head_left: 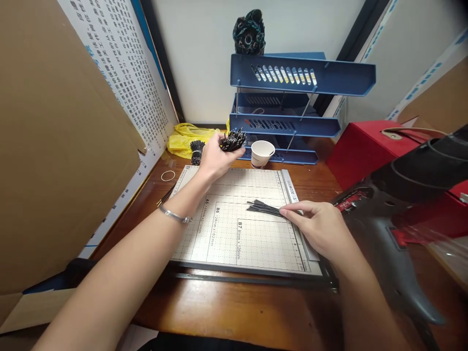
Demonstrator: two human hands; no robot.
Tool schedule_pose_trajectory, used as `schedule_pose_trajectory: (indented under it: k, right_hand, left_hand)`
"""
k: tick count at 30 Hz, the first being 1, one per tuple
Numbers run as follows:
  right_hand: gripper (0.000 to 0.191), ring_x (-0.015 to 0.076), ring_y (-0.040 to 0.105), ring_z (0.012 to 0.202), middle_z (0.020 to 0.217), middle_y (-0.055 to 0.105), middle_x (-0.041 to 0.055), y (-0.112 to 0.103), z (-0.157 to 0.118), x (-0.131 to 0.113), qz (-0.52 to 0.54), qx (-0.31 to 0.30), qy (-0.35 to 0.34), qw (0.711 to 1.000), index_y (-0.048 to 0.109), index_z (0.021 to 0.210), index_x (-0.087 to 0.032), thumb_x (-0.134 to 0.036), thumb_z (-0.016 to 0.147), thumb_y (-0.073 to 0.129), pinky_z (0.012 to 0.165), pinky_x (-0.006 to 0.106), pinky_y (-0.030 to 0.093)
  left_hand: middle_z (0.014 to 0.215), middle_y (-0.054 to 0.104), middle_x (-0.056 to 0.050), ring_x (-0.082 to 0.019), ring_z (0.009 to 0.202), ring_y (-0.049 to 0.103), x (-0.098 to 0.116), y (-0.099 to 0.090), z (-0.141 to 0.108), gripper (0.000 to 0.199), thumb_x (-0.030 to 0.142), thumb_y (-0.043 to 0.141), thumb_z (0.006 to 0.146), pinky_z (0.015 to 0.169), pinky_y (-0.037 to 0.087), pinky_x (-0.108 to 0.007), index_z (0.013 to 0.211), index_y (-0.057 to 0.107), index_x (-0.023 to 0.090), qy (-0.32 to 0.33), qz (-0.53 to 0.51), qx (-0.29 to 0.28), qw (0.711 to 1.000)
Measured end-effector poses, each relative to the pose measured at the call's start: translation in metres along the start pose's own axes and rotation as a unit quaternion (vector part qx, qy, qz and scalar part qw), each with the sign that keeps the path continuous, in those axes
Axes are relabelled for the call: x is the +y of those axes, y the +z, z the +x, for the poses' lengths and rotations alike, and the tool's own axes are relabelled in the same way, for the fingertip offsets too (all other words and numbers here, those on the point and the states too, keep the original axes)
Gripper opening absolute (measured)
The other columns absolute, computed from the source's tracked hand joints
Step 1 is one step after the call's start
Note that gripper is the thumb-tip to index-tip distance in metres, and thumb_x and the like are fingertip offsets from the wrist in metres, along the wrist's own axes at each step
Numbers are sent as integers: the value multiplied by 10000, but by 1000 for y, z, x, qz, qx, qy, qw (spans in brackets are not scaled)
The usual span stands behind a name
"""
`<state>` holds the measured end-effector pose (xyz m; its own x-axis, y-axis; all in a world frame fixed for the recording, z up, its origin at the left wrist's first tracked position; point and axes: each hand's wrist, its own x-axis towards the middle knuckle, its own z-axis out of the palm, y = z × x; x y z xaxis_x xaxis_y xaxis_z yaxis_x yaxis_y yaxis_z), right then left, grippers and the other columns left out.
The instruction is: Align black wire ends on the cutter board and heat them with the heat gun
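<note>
My left hand (215, 158) reaches to the far edge of the white gridded paper cutter board (226, 234) and grips a bundle of thin black ties (233, 140). My right hand (318, 226) rests on the board's right side, fingers pinched on a smaller flat bunch of black ties (263, 208) that lies across the grid. The cutter's raised blade handle (402, 214), dark grey and blurred, stands up at the right. A silver bracelet (175, 216) circles my left wrist.
Another bound black tie bundle (197, 151) stands by a yellow plastic bag (186, 136). A paper cup (262, 153) sits before blue stacked trays (288, 102). A rubber band (168, 176) lies at left. A red box (369, 146) stands right, cardboard (54, 146) left.
</note>
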<state>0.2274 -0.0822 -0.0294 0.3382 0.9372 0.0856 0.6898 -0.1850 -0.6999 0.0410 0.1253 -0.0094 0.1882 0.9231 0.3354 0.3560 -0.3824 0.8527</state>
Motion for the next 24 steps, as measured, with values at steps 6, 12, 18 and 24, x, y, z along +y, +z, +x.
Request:
schedule_pose_trajectory:
  k: [6, 12, 18, 24]
  right_hand:
    - [197, 160, 613, 650, 921, 780, 47, 0, 2, 1, -38, 6, -40, 998, 813, 863, -216, -362, 822, 688, 644, 300, 459]
    - [264, 136, 513, 522, 712, 687, 28, 2, 1, 0, -40, 30, -47, 998, 804, 903, -206, -439, 835, 700, 536, 280, 390]
    - [263, 135, 480, 499, 572, 571, -8, 6, -1, -3, -18, 70, -42, 996, 799, 858, -205, -448, 832, 703, 516, 272, 360]
    - [254, 129, 460, 513, 547, 516, -23, 5, 0, -4, -7, 73, -29, 997, 797, 863, -196, -437, 832, 721, 534, 275, 358]
  left_hand:
    - [1019, 707, -129, -328, 1008, 678, -25, 25, 32, 406, 349, 852, 685, 935, 521, -494, 972, 622, 175, -21, 37, -32, 999]
    - [1052, 726, -152, -353, 1037, 682, -37, 28, 50, 456, 345, 864, 658, 940, 523, -485, 1021, 649, 172, -65, 66, -87, 992]
    - [1097, 747, -158, -343, 1049, 698, -44, 18, 53, 497, 438, 866, 674, 948, 526, -461, 1043, 672, 166, -88, 82, -130, 984]
    - [1148, 728, -201, -399, 1124, 663, -44, 10, 53, 634, 582, 891, 615, 977, 503, -509, 1035, 660, 167, -85, 121, -128, 981]
